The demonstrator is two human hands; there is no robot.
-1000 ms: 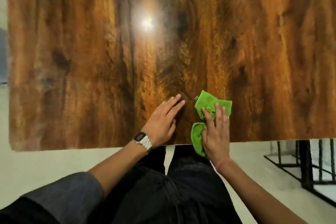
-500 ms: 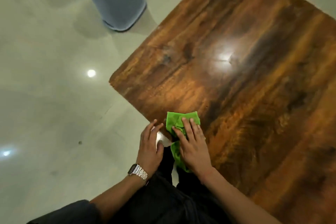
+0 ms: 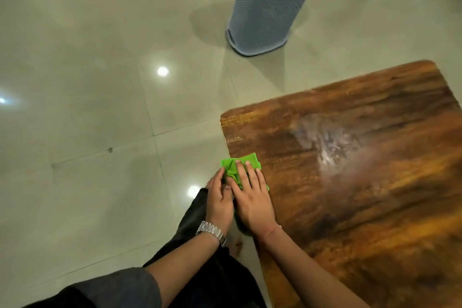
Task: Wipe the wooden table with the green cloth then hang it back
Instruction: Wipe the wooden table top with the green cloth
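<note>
The green cloth [image 3: 233,166] lies bunched at the near left edge of the wooden table [image 3: 362,182], partly hanging over the edge. My right hand [image 3: 252,200] presses flat on the cloth with fingers spread. My left hand [image 3: 220,197], with a metal watch on the wrist, sits just off the table edge and touches the cloth's left side with its fingers curled. Most of the cloth is hidden under both hands. A pale smeared patch shows on the table top further right.
A light blue perforated bin [image 3: 270,5] stands on the glossy tiled floor [image 3: 100,107] beyond the table's far corner. My dark trousers [image 3: 215,270] are below the hands, beside the table edge.
My view has swung left, so the table now sits at the right and the floor fills the left. Both hands and the cloth have slid to the table's left edge, the left hand closing onto the cloth.
</note>
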